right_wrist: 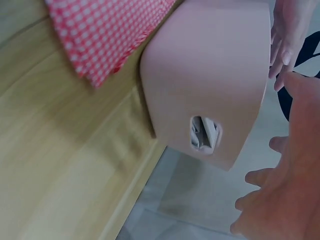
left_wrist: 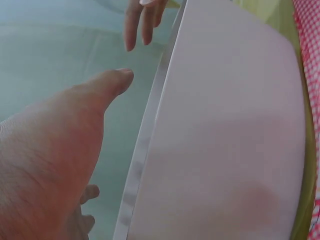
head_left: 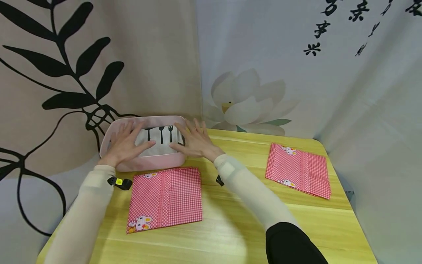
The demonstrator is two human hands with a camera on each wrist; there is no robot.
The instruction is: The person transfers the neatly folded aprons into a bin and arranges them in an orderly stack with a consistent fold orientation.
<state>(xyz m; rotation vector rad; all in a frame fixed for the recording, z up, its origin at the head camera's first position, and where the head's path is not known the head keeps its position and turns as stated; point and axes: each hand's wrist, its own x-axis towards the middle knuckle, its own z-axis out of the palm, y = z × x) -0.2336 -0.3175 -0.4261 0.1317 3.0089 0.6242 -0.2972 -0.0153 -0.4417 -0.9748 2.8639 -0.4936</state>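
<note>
Both grips were spread with fingers apart, clamped on nothing: left grip [head_left: 126,146] and right grip [head_left: 196,143] over opposite ends of the pink bin [head_left: 155,163]. Bin sat near the back edge of the desk [head_left: 197,249], printed white cloth [head_left: 161,138] inside, folded checked cloth [head_left: 166,200] just in front. Main risk: a hard rearward shove could've tipped the bin over that edge; dragging fingertips could've rucked the white cloth.

I've got the basket [head_left: 161,162] back left on the table [head_left: 214,242], cloth [head_left: 155,139] inside, one napkin [head_left: 166,200] nearer me, another napkin [head_left: 298,170] right.
</note>
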